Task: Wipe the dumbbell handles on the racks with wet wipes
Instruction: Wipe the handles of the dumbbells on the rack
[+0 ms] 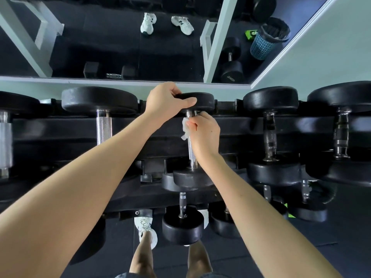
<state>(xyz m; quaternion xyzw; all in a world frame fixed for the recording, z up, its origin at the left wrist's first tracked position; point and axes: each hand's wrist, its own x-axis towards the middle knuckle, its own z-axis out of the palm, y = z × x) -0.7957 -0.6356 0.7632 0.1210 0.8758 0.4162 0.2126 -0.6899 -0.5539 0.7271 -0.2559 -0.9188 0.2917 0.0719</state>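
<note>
Right grip point(202, 133) pinches wet wipe point(185, 127) on half-hidden handle point(192, 149); left grip point(164, 101) clasps the far head point(202, 99).

Single view, head-worn, wide-angle. Tilted steeply down and a bit forward, looking right over the top tier of the rack point(50, 129). Really close in: both forearms run up from the bottom corners to the left hand point(162, 101) and right hand point(204, 135) around mid-frame, on the dumbbell point(204, 101). Near enough to pick out the knurling on the handles and the creases in the wet wipe point(185, 127). Catches bare legs and a shoe point(145, 227) at the bottom edge, pretty much straight below. Takes in the mirror point(112, 43) across the top, with floor and shoes reflected. Bends the outer edges fisheye-style, lower tiers squeezed underneath.
</note>
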